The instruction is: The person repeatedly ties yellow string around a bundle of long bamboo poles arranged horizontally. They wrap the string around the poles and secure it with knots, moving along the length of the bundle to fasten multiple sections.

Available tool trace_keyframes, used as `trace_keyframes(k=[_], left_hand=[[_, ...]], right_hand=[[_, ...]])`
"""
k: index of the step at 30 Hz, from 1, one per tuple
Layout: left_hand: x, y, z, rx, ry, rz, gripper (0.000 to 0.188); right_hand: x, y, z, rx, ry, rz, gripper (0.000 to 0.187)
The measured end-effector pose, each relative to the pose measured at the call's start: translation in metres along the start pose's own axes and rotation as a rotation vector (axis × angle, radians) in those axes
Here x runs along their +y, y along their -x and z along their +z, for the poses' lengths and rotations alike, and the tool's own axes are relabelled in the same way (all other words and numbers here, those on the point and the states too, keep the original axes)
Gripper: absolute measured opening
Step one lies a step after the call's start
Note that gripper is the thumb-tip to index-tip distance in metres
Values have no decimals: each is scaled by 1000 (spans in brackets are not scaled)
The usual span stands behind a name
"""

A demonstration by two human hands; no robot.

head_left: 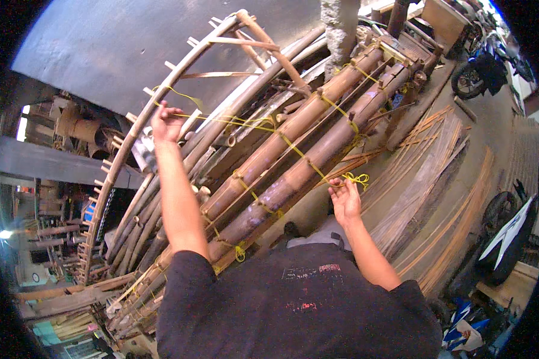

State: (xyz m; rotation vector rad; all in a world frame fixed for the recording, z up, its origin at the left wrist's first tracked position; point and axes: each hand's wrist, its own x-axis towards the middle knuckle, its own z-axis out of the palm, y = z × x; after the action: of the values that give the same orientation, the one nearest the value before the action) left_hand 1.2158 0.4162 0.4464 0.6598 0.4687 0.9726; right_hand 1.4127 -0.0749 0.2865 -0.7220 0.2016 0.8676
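Observation:
Two thick brown bamboo poles (299, 173) lie side by side, running diagonally from the lower left to the upper right. Yellow cord (294, 147) is wrapped across them at several places. My left hand (167, 124) is raised beyond the poles, its fingers closed on a stretch of this cord that runs taut back to the far pole. A loose tail of it loops above that hand. On the near side, my right hand (346, 202) pinches the cord by a small loose bundle (358, 178). Another yellow knot (240, 253) hangs from the near pole.
Behind my left hand curves a bamboo frame (179, 70) with many short pegs. More bamboo poles (221, 128) are stacked beyond. Thin strips (425, 179) cover the floor at right. A motorcycle wheel (468, 81) and a black-and-white motorcycle part (508, 239) stand farther right. A rough pillar (339, 36) rises at the back.

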Motion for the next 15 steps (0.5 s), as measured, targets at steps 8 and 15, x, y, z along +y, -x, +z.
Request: trace_keyframes(k=[8, 15], left_hand=[[23, 103, -53, -59, -2428, 43, 30], [-164, 270, -48, -91, -2003, 123, 39]], right_hand=[[93, 71, 29, -252, 264, 888, 36], [190, 38, 141, -271, 288, -414, 25]])
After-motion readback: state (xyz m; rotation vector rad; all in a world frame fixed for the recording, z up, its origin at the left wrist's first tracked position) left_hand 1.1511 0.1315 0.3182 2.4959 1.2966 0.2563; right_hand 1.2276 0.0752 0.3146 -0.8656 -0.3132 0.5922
